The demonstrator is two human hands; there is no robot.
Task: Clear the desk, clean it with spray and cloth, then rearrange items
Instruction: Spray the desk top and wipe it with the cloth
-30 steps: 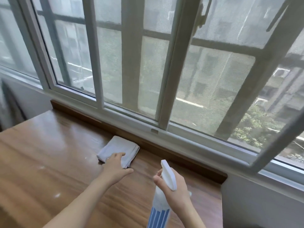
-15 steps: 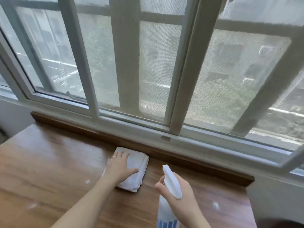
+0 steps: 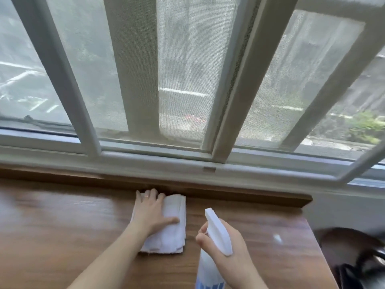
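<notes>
My left hand (image 3: pixel 150 213) lies flat on the folded cloth (image 3: pixel 169 226) at the back of the surface (image 3: pixel 62 226); my right hand (image 3: pixel 227 245) has its grip round the spray (image 3: pixel 216 230). I'd press evenly, wiping in long overlapping strokes and keeping the nozzle aimed low.

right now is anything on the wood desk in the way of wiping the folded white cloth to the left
Nothing visible is. The left hand presses flat on the folded white cloth by the rear ledge, and the brown wooden desk to its left shows only bare surface. The white spray bottle, held by the right hand, sits on the cloth's other side.
</notes>
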